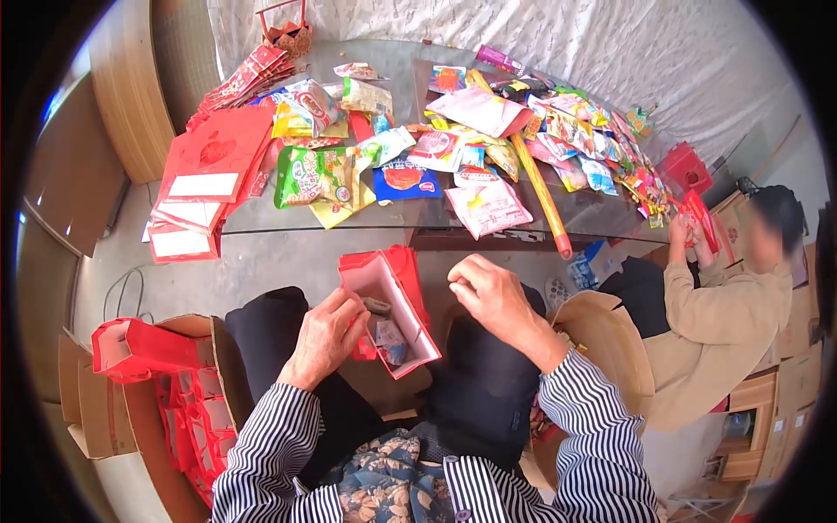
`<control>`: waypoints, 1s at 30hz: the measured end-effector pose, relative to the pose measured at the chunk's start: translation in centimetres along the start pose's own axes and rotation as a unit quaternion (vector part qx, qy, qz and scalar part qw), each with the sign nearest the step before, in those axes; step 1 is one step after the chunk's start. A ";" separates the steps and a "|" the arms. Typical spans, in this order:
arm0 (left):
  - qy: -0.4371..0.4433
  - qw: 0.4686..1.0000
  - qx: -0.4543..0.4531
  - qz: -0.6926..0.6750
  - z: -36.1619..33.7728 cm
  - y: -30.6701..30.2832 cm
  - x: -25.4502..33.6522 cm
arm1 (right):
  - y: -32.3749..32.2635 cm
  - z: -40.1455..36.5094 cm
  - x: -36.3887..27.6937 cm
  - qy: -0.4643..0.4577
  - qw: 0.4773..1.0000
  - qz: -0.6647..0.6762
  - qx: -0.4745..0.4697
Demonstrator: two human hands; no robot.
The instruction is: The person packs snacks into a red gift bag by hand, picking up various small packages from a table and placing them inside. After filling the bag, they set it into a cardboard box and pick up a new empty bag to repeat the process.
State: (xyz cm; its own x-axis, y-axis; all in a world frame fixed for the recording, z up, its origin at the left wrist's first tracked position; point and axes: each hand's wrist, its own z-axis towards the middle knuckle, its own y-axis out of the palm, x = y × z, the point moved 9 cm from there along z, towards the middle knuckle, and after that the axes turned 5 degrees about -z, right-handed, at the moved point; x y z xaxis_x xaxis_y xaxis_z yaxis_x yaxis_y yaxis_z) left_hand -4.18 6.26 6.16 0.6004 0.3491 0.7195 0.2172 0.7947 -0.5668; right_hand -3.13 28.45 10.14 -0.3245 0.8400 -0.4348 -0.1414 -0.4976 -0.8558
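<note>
Before a glass-topped table [296, 222] littered with bright snack packets [436, 148], the left hand [327, 336] is gripping a small red paper gift bag [375, 279] on the lap, tilting its mouth open toward the right hand [493, 292], which is hovering half-curled, with any hold impossible to tell.

No text can be read on the open red paper gift bag [415, 281]; print on the green plastic snack packet [301, 176] and blue plastic snack packet [405, 181] is blurred.
</note>
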 end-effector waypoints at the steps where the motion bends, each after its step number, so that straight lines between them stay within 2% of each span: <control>1: 0.002 1.000 0.004 0.000 0.0 -0.1 0.0 | -0.2 0.3 0.9 0.010 1.000 0.002 0.002; 10: 0.034 0.999 0.027 0.008 -0.8 0.2 -0.1 | -1.8 6.8 6.9 0.013 0.998 -0.026 0.058; 12: 0.034 0.999 0.019 0.009 -0.7 0.2 0.1 | -2.3 8.6 7.1 -0.048 0.991 -0.067 0.103; 14: 0.031 0.999 0.013 0.007 -0.8 0.2 0.1 | -2.2 10.6 8.6 0.013 0.992 -0.100 0.075; 16: 0.030 0.999 0.015 0.003 -0.8 0.2 0.1 | -2.0 12.5 9.3 0.010 0.987 -0.145 0.062; 19: 0.023 1.000 0.016 -0.008 -0.8 0.4 -0.6 | -1.6 14.5 9.0 -0.043 0.971 -0.214 0.093; 23: 0.018 1.000 0.023 -0.007 -0.7 0.3 -0.8 | 0.4 16.5 9.9 -0.069 0.953 -0.284 0.084; 26: 0.016 0.999 0.038 -0.009 -0.5 -0.1 -0.7 | 1.5 17.5 10.0 -0.081 0.947 -0.304 0.070; 30: -0.004 0.999 0.033 -0.015 -0.5 0.0 -1.2 | 1.7 18.0 10.1 -0.129 0.947 -0.275 0.099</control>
State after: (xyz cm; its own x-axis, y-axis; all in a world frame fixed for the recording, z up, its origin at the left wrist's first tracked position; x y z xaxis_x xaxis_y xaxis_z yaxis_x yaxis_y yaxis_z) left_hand -4.54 5.55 5.10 0.5889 0.3281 0.7386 0.1841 0.8354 -0.5179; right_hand -23.51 32.13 9.32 -0.3649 0.9159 0.1673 -0.5201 -0.0515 -0.8526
